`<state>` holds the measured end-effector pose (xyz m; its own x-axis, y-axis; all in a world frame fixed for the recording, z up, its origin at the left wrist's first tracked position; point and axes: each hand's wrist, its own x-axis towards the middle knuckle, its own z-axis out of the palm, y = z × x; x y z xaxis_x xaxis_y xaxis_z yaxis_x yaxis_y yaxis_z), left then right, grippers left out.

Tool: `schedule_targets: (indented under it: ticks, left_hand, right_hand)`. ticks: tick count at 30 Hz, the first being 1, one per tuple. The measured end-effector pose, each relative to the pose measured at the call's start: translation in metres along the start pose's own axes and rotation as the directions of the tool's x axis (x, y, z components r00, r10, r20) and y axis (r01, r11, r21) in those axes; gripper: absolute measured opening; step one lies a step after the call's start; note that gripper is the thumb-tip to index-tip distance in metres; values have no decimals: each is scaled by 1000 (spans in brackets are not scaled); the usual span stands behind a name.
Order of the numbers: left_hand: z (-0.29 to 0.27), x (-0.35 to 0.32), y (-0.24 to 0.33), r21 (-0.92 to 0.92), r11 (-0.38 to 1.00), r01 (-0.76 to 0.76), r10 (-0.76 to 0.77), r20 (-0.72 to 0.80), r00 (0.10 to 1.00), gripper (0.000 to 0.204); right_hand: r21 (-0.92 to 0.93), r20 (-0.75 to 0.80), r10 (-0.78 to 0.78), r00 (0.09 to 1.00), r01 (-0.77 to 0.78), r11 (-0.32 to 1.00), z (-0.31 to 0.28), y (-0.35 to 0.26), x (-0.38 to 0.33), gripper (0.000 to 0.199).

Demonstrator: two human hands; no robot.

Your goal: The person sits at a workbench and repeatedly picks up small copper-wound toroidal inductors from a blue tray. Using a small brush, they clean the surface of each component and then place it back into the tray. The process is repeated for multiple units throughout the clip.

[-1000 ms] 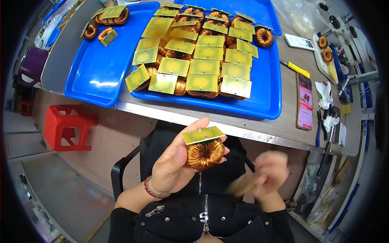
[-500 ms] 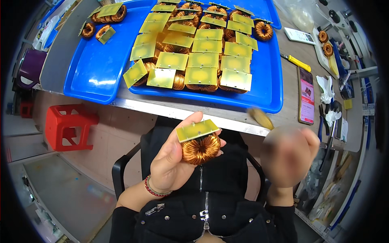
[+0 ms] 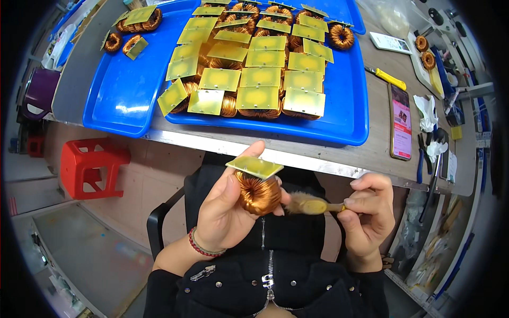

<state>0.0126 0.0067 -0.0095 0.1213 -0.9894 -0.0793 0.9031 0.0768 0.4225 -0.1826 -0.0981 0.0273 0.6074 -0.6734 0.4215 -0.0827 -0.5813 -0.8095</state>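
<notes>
Workbench (image 3: 377,116): beyond our fingers (image 3: 256,147)
Left hand (image 3: 220,214): we cradle a copper coil (image 3: 258,195)
Right hand (image 3: 368,222): our fingers pinch a brush (image 3: 317,205), bristles near the coil

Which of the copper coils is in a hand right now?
The coil in the left hand, its yellow board uppermost; it alone is held, away from all the others.

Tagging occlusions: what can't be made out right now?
Head view:
Held coil: far side, hidden by its own windings.
Left hand: parts of fingers, behind the held coil.
Brush: handle end, covered by right hand.
Tray coils: many windings, under yellow boards.
Far blue tray: cut off by top edge.
Phone screen: fine print too small.
</notes>
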Motion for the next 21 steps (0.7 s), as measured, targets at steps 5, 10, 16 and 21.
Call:
schedule_targets:
  ticks: [5, 10, 16, 21]
  left_hand:
    - [0, -2, -7, -184, 983, 3, -11, -39, 999, 50]
    - [4, -3, -2, -145, 988, 46, -57, -76, 995, 47]
    - [3, -5, -6, -139, 989, 47, -61, -101, 993, 54]
    - [11, -5, 1, -25, 995, 92, -95, -163, 982, 62]
  right_hand:
    - [-53, -76, -55, 996, 51, 997, 4, 6, 3, 18]
    - [-72, -147, -13, 989, 2, 997, -1, 10, -1, 17]
    - [-106, -167, -44, 985, 26, 994, -3, 13, 0, 16]
    - [-115, -164, -30, 986, 11, 993, -4, 13, 0, 16]
